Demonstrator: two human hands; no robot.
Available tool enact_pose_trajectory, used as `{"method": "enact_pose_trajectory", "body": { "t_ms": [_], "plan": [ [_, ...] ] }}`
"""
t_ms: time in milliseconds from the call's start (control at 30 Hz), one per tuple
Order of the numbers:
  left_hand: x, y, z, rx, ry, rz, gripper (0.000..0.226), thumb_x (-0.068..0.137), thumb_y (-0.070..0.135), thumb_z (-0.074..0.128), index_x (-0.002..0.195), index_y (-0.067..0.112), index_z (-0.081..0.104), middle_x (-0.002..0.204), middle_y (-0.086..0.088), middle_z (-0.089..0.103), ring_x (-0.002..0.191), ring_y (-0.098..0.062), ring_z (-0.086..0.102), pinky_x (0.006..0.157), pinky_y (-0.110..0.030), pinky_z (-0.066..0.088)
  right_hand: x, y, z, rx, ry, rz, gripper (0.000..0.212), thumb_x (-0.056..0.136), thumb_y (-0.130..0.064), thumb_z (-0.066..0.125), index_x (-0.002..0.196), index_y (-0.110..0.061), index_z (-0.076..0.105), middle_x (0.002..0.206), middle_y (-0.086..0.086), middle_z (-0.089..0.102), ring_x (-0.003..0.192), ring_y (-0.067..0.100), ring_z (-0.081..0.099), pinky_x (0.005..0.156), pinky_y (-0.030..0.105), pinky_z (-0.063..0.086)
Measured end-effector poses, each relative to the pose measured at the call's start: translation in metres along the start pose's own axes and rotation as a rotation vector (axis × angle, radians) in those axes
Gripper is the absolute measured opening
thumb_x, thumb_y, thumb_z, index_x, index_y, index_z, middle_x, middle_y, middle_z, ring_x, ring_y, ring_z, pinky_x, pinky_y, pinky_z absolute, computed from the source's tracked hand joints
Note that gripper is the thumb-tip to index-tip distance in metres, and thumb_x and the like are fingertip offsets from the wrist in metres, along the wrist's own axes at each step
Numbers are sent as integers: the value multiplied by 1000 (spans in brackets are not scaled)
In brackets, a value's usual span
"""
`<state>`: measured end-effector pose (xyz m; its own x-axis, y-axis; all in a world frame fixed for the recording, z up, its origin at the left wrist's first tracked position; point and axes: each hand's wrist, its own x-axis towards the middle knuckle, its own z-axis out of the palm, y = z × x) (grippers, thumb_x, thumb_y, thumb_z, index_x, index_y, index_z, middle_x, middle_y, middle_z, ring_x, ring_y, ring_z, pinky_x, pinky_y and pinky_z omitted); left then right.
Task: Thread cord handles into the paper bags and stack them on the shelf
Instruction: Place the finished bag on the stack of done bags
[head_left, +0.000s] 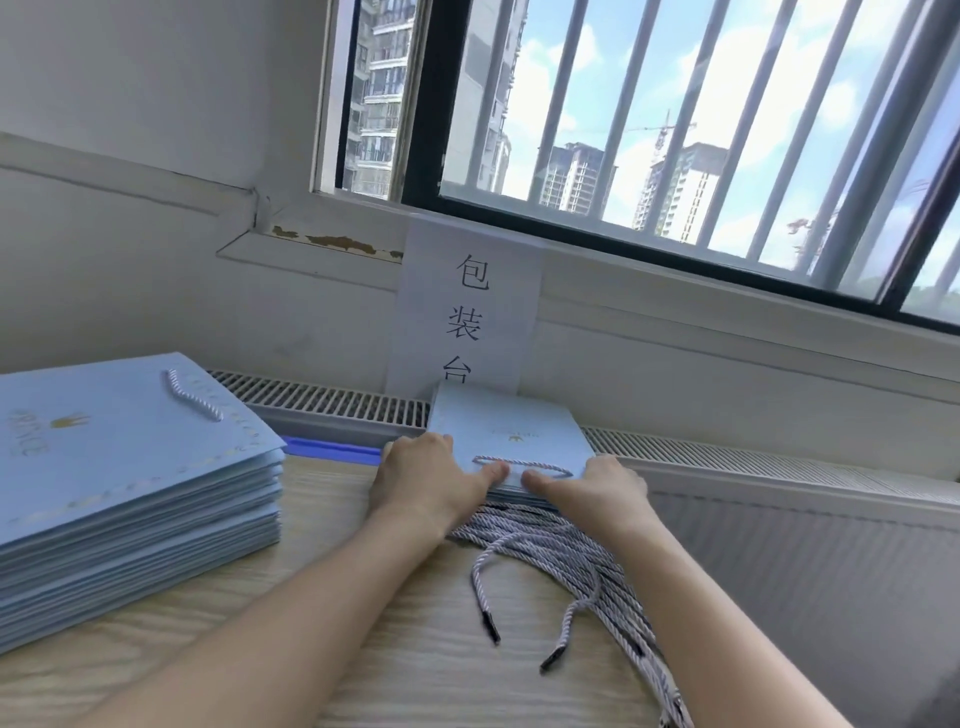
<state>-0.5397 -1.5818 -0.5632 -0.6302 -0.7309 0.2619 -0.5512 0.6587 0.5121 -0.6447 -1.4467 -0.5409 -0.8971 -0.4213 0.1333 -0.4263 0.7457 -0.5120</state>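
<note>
You have two hands out. Both are on the small pile (511, 431) of light blue paper bags at the far edge of the table (337, 649).

Your left hand (423, 480) holds the pile's left side. Its thumb lies flat on the top bag and its fingers bend down round the edge, with the tips hidden. Your right hand (608, 488) does the same on the right side. The two thumbs nearly meet, just below the one cord handle (522, 462) lying on the top bag.

There are two piles in all. The big pile (130, 499) sits on the table to your left, well apart from your hands. It has a second cord handle (192, 400) on top. Both piles have too many bags to count.

A bunch of loose cords (566, 556) lies on the table between your arms, right up against the front of the small pile. Two black cord tips show clearly.

One paper sign (467, 312) with three marks hangs on the wall behind the small pile.
</note>
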Motion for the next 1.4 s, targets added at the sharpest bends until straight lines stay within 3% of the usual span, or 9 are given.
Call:
{"method": "enact_pose_trajectory", "body": {
  "t_ms": [133,267,333,400,467,700,1000,1233,1400],
  "plan": [
    [2,0,2,57,-15,3,82,82,77,50,133,12,56,133,-11,59,126,-32,46,100,-36,40,-1,-1,2,-9,12,8,55,78,-66,66,81,-14,50,99,8,62,121,32,45,94,37,44],
    [-3,-2,-7,23,-60,24,68,96,65,36,137,14,54,138,-11,56,130,-33,43,103,-37,36,8,19,-9,278,-48,-5,48,85,-51,70,66,-20,39,66,-3,43,71,18,45,58,32,27],
    [-5,-6,-10,-5,-82,12,64,97,64,35,141,20,52,142,-6,54,135,-30,36,105,-39,35,14,31,-11,377,-96,-22,22,87,-42,73,82,-24,60,85,-7,58,78,14,56,70,29,40],
    [-6,-7,-13,65,-108,4,65,94,70,33,142,29,50,142,2,54,138,-25,32,105,-40,33,14,34,-10,388,-120,-20,52,87,-39,75,129,-12,64,136,-5,58,126,19,55,104,30,38],
    [-6,-7,-13,132,-129,-5,66,93,73,30,142,34,49,143,5,53,138,-24,35,107,-43,29,17,36,-7,408,-107,-38,62,87,-37,76,135,-2,58,151,-2,47,136,20,46,109,27,31],
    [1,-23,-15,37,-132,-12,48,102,47,25,102,29,69,116,-1,66,106,-24,51,86,-40,25,22,51,-14,577,-176,-21,43,97,-17,64,138,-10,58,147,-9,50,134,17,47,119,35,28],
    [2,-25,-19,3,-202,-15,46,104,50,19,142,46,45,145,6,52,138,-24,38,109,-46,22,32,55,-11,704,-159,100,29,96,-17,66,125,-15,69,123,-8,64,123,21,56,113,39,39],
    [5,-30,-14,-155,-144,-51,56,103,48,29,155,30,23,150,2,47,143,-23,34,114,-45,16,31,54,-14,747,-187,113,30,101,-17,57,130,-18,65,120,9,64,82,24,58,54,28,48],
    [2,-27,-12,-150,-66,11,42,103,44,28,102,19,61,109,-2,66,113,-27,56,89,-40,24,39,49,-7,707,-136,99,39,103,-8,47,142,-6,51,143,7,52,134,30,47,117,46,34]
  ]
}}
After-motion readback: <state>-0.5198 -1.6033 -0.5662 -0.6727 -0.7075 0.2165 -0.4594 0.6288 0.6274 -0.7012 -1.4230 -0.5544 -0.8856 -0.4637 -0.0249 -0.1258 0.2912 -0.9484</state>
